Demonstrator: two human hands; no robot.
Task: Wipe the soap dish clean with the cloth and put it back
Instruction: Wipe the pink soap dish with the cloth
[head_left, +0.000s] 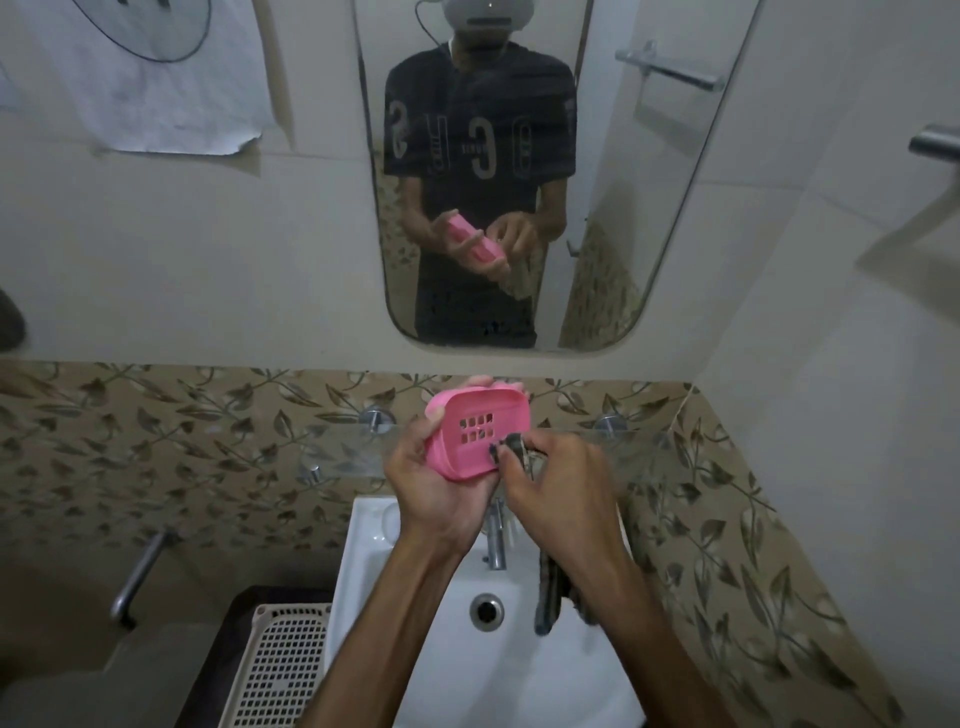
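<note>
Now the person is standing at the sink (363, 525), under the mirror (613, 218), and is holding both hands up above the tap (496, 540), just in front of the glass shelf (332, 457).

The left hand (434, 475) is gripping the dish (475, 434) from its left and lower side: the palm is cupping the lower edge and the fingertips are curling over the far rim. The right hand (558, 480) is pinching a bunched part of the cloth (514, 448) and is pressing it against the lower right corner of the dish. So the dish is lying up and to the left of the right hand's grip, and the cloth is already touching it. The rest of the cloth is hanging down below the right wrist, over the basin.

The dish is tilting with its open side toward the person, and its long axis is running from left to right, the right end a little higher. I think the next strokes must go along this axis, toward the left hand, because only the right corner is under the cloth now.

The dish is pink plastic, a rounded rectangle with a raised rim and two rows of small drain slots in the middle. If dirt is on it, I cannot tell from here.
</note>
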